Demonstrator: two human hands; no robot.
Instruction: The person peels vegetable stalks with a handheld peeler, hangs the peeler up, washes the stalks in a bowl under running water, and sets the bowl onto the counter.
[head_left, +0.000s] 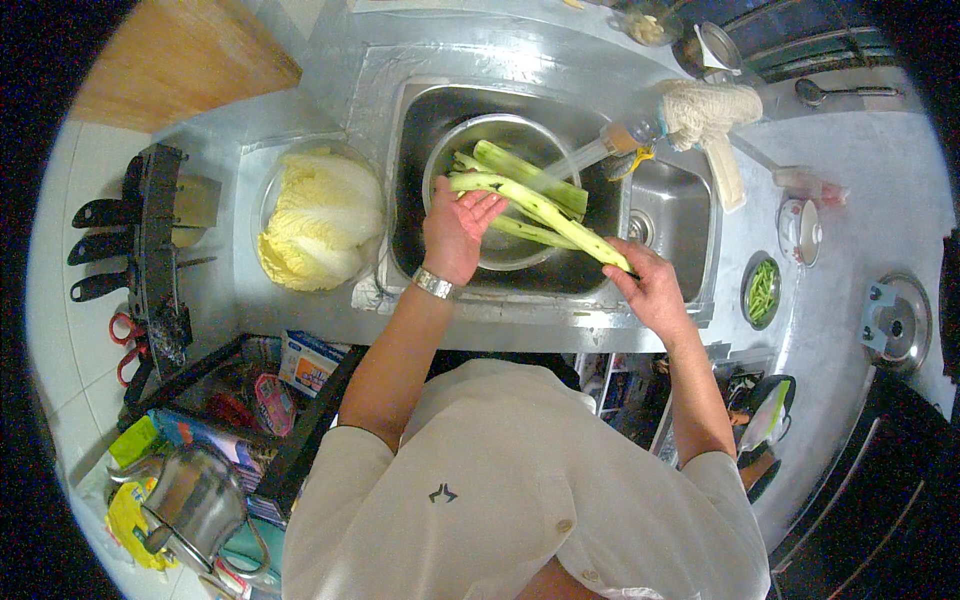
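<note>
My right hand (646, 289) grips the lower right end of a long, pale green peeled stalk (541, 210) with small dark spots. Under its upper left end lies my left hand (466, 225), palm up with fingers spread; whether it bears the stalk's weight I cannot tell. Beneath, several more green stalks (536, 174) rest in a round metal bowl (504, 118) inside the larger basin of a steel sink (420, 101). A stream of water (574, 166) runs from the faucet (626, 139), which has cloth wrapped round it, towards the bowl.
Left of the sink, a napa cabbage (322, 217) sits in a clear bowl. Knives (105, 247) and red-handled scissors (126, 337) hang on a rack at far left. Right of the sink stand a small bowl of cut green pieces (762, 292) and a lidded pot (801, 232).
</note>
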